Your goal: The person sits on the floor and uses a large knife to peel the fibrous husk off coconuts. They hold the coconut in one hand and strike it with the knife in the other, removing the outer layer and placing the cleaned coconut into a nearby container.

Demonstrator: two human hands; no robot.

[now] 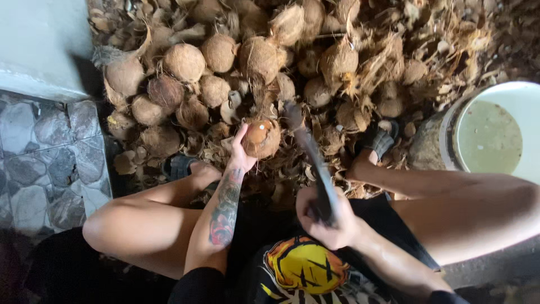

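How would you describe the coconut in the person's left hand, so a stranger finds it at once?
Start at the big coconut pile and go to its near edge. There the left hand steadies one coconut. Unlike its hairy neighbours, its top is bare, smooth and orange-brown.

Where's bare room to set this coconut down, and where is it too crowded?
Bare patches: the stone-patterned floor left of the left knee, and the grey ledge above it. Crowded: the coconut pile and husk litter fill the ground ahead. The left hand holds a coconut; the right hand grips a blade. The white bucket holds liquid.
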